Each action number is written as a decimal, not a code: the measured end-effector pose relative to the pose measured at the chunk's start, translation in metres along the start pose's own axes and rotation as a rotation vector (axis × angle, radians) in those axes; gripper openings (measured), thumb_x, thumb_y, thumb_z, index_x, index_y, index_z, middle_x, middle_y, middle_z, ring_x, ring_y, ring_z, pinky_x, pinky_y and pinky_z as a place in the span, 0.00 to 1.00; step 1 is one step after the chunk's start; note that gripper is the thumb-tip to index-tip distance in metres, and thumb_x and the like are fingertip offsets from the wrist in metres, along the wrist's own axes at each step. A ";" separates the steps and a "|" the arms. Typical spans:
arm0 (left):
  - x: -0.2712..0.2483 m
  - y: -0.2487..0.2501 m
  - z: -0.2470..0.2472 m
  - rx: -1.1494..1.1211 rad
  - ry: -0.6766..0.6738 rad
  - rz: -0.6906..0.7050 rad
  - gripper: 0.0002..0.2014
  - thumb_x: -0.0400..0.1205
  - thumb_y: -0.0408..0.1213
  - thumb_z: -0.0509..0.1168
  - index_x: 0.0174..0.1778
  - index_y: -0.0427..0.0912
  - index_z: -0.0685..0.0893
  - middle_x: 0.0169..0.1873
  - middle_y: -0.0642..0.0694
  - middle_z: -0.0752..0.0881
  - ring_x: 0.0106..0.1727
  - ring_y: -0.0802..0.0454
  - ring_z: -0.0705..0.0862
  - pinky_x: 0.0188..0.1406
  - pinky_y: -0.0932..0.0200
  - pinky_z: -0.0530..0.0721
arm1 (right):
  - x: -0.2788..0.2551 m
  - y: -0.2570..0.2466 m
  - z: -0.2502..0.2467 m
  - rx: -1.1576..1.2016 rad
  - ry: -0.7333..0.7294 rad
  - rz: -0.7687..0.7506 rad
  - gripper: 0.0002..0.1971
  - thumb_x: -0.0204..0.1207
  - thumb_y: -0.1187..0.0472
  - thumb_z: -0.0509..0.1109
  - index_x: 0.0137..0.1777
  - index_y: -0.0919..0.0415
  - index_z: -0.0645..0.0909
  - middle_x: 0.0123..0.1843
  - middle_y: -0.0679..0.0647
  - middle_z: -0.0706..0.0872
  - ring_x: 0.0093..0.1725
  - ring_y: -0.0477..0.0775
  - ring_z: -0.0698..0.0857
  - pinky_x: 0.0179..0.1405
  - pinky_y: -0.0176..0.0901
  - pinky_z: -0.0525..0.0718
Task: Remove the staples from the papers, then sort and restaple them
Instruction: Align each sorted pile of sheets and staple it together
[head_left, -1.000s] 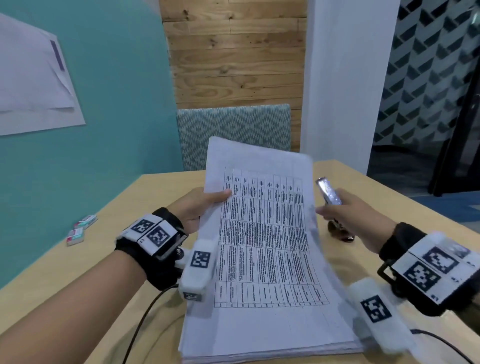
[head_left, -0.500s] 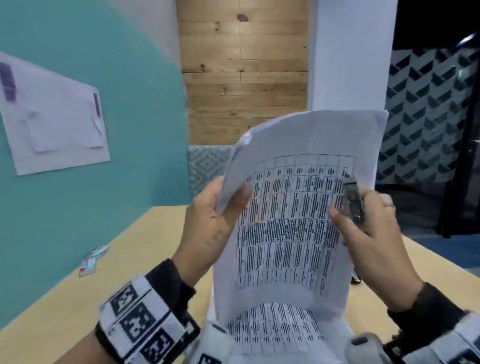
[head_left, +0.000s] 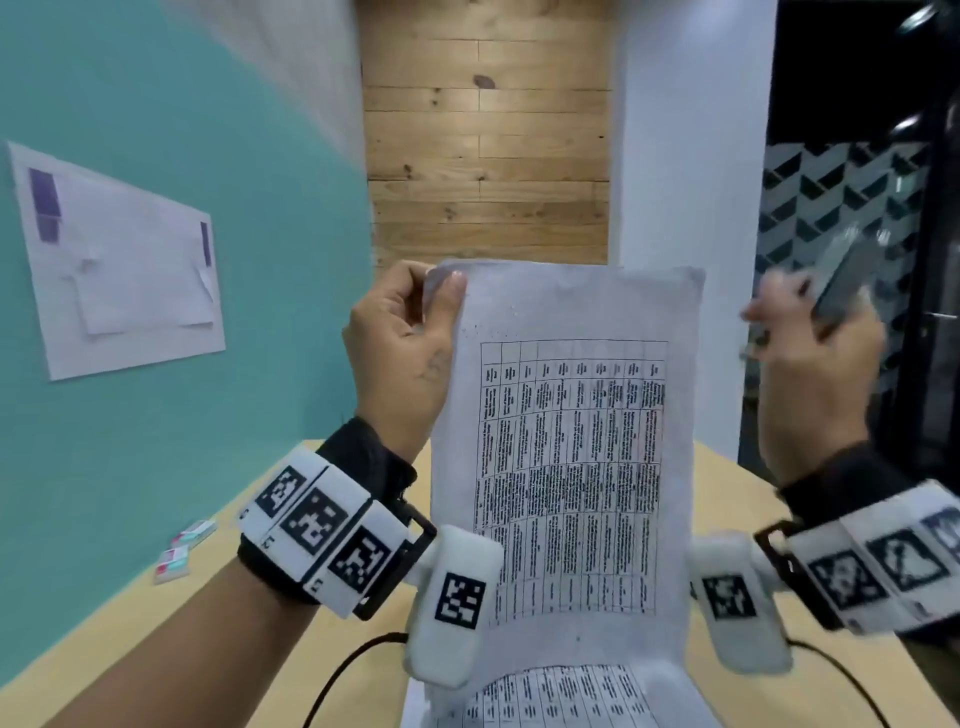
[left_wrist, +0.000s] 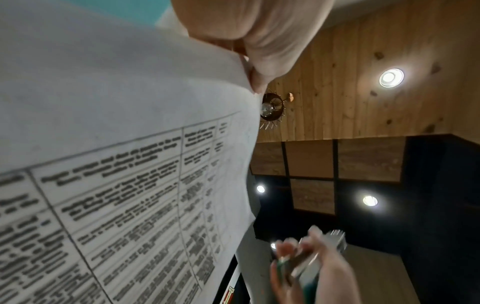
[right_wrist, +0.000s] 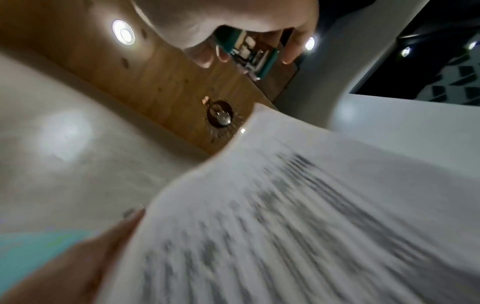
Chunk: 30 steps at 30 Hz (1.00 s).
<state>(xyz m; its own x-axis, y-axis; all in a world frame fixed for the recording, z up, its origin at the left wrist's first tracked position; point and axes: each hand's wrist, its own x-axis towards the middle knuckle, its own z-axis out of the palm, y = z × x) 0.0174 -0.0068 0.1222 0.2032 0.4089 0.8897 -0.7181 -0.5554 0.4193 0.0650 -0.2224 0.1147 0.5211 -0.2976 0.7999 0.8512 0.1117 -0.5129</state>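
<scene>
A sheet of paper (head_left: 566, 447) printed with a table hangs upright in front of me. My left hand (head_left: 415, 332) pinches its top left corner between thumb and fingers. More printed papers (head_left: 550, 696) lie on the table under it. To the right of the sheet, clear of its edge, my right hand (head_left: 810, 338) grips a small metal stapler (head_left: 839, 283), which is blurred. In the left wrist view the paper (left_wrist: 124, 164) fills the left side and the stapler (left_wrist: 317, 261) shows low right. The right wrist view shows the stapler (right_wrist: 249, 55) under curled fingers (right_wrist: 205, 55).
The wooden table (head_left: 727, 499) runs along a teal wall (head_left: 182, 364) on the left. Small staple boxes (head_left: 182, 545) lie near that wall. A white pillar (head_left: 691, 156) and a wood-panelled wall (head_left: 488, 130) stand behind. Cables (head_left: 343, 670) trail from both wrist units.
The top sheet has been lifted off the stack to upright, and my left hand moved up to its top corner. My right hand left the sheet's right edge and swung outward with the stapler.
</scene>
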 end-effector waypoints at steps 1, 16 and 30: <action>-0.002 0.002 0.002 0.030 -0.009 0.031 0.09 0.77 0.44 0.66 0.32 0.49 0.77 0.29 0.48 0.77 0.32 0.55 0.72 0.34 0.57 0.74 | 0.009 -0.010 0.007 0.096 -0.016 -0.028 0.10 0.74 0.47 0.63 0.37 0.51 0.71 0.32 0.52 0.76 0.31 0.47 0.76 0.33 0.36 0.78; -0.025 0.026 0.020 0.212 -0.037 0.353 0.09 0.80 0.41 0.65 0.38 0.40 0.84 0.30 0.52 0.80 0.29 0.55 0.75 0.27 0.63 0.70 | 0.013 -0.042 0.093 0.224 -0.358 0.023 0.21 0.78 0.41 0.56 0.33 0.57 0.71 0.27 0.56 0.79 0.26 0.53 0.80 0.35 0.52 0.82; -0.026 0.034 0.025 0.296 0.029 0.404 0.09 0.79 0.37 0.63 0.36 0.38 0.83 0.28 0.50 0.80 0.32 0.50 0.77 0.28 0.55 0.74 | 0.003 -0.035 0.097 -0.133 -0.227 -0.263 0.20 0.79 0.46 0.59 0.25 0.44 0.62 0.17 0.39 0.71 0.21 0.40 0.71 0.25 0.34 0.64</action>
<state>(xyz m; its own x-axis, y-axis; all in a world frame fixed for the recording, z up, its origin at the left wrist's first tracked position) 0.0047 -0.0546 0.1178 -0.0733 0.1364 0.9879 -0.5153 -0.8533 0.0796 0.0431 -0.1353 0.1653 0.2995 -0.0804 0.9507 0.9498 -0.0691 -0.3050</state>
